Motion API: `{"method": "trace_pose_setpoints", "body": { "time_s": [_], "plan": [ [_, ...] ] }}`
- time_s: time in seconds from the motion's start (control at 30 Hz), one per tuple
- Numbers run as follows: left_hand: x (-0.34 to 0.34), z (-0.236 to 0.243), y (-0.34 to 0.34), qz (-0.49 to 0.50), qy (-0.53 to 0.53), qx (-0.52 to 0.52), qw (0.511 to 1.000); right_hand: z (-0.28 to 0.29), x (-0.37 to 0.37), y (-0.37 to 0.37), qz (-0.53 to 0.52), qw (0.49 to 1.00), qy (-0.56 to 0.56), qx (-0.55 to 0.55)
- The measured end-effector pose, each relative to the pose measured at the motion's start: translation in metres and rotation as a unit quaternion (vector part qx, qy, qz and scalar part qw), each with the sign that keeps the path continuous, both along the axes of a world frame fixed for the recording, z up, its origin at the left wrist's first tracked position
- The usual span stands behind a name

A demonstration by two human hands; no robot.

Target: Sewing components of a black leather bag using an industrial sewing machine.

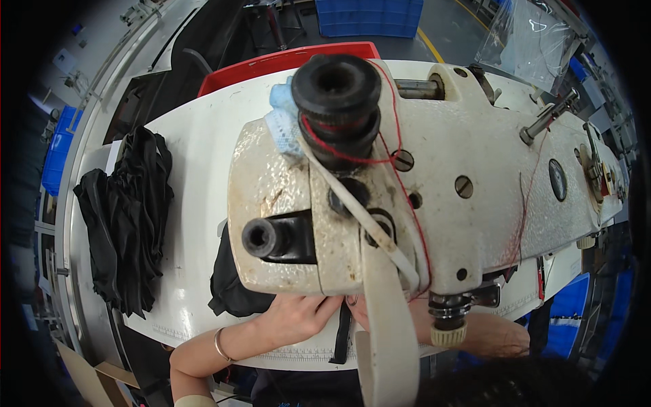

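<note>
I am seeing my left hand (305, 317) curling at the near edge of a cream-enamelled metal sewing machine head (434, 169), beside a narrow black fabric strip (342, 334); I cannot tell whether it is gripping. My right hand (358, 312) is sitting just right of the strip, partly hiding behind the machine's pale hanging strap (390, 325), so its grasp is escaping me too. The strip is lying on the near side of the machine, over the white tabletop (196, 136). Crumpled black cloth (234, 285) is showing at the machine's left end, a gathered black fabric bundle (129, 217) is lying farther left, and a red tray (285, 61) is standing behind the machine.
</note>
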State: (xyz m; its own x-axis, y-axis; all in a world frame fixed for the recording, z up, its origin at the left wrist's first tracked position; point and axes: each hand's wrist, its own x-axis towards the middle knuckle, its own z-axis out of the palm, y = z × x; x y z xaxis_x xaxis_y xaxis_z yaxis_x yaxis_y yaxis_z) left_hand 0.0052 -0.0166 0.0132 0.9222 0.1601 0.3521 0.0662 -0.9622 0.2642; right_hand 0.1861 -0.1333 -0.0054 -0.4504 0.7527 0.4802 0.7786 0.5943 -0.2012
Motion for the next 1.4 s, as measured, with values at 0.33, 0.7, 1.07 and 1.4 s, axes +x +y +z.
{"method": "trace_pose_setpoints", "body": {
  "time_s": [0.33,0.7,1.07,1.4],
  "plan": [
    [0.004,-0.01,0.024,0.007,0.012,-0.053,0.998,-0.014,0.001,0.013,-0.074,0.992,0.066,-0.074],
    [-0.038,0.082,-0.04,-0.182,0.076,0.267,0.943,0.017,-0.028,-0.047,0.025,0.993,-0.066,0.091],
    [-0.058,0.029,-0.09,0.016,-0.06,0.192,0.979,0.026,-0.037,-0.053,-0.052,0.991,0.039,0.118],
    [-0.06,0.051,-0.042,0.141,-0.134,-0.304,0.933,0.021,-0.032,-0.059,-0.012,0.998,-0.001,0.061]
  ]
}}
